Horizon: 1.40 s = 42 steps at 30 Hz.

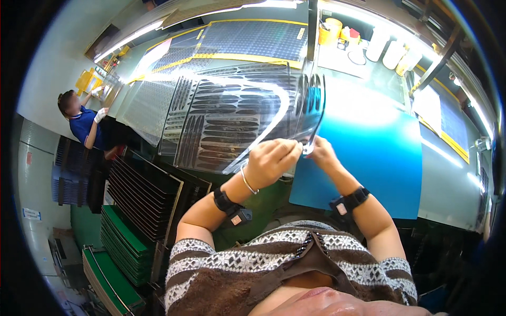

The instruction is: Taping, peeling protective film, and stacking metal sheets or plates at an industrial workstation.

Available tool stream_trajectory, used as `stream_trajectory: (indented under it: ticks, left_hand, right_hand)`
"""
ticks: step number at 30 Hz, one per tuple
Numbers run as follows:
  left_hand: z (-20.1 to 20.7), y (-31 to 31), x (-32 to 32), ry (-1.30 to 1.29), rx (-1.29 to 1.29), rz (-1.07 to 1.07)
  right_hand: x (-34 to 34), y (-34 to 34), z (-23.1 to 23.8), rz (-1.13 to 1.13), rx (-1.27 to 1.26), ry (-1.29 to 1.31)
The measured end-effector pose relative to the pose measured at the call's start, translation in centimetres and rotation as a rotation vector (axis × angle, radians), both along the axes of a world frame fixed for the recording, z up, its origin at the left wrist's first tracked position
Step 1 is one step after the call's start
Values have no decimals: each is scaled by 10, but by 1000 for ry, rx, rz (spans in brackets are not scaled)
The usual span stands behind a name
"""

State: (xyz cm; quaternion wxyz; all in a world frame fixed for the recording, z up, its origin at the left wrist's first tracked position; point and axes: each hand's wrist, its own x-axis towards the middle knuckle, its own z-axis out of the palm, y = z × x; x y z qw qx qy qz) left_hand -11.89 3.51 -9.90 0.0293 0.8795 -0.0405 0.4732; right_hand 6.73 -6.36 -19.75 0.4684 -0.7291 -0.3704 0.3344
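A glossy clear plastic sheet (247, 113) lies over dark elongated shapes on the worktable. Its right edge curls up beside a bright blue panel (369, 152). At the near corner of that curl, my left hand (271, 160) is closed in a pinch on the sheet. Close beside it, my right hand (322, 154) has its fingers closed on the same curled edge. The two hands almost meet, and their fingertips are partly hidden. Whether the dark shapes are printed on the sheet or lie beneath it, I cannot tell.
Patterned panels with yellow borders (250, 39) lie behind the sheet. Yellow and white containers (390, 52) stand at the back right. Racks of green trays (124, 237) are at my lower left. A person in a blue shirt (84, 124) works at the far left.
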Motion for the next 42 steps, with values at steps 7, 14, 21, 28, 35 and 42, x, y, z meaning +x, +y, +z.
stream_trajectory:
  ticks: [7, 14, 21, 28, 35, 42]
  left_hand:
    - [-43, -36, 3, 16, -114, -53]
    - [-65, -54, 2, 62, -155, -100]
    - [-78, -1, -75, -450, -552, 405]
    - [-168, 119, -175, -678, -2078, 704]
    - [-173, 183, -183, -497, -1706, 863]
    - [-14, 169, -256, -605, -1144, 846]
  right_hand:
    - [15, -51, 59, -153, 3, 795]
    - [7, -46, 18, -90, -23, 829]
    - [20, -44, 42, -125, 108, 821]
    - [49, -52, 16, -82, 226, 896]
    - [37, -58, 28, -103, 192, 867]
    - [47, -23, 15, -118, 262, 917]
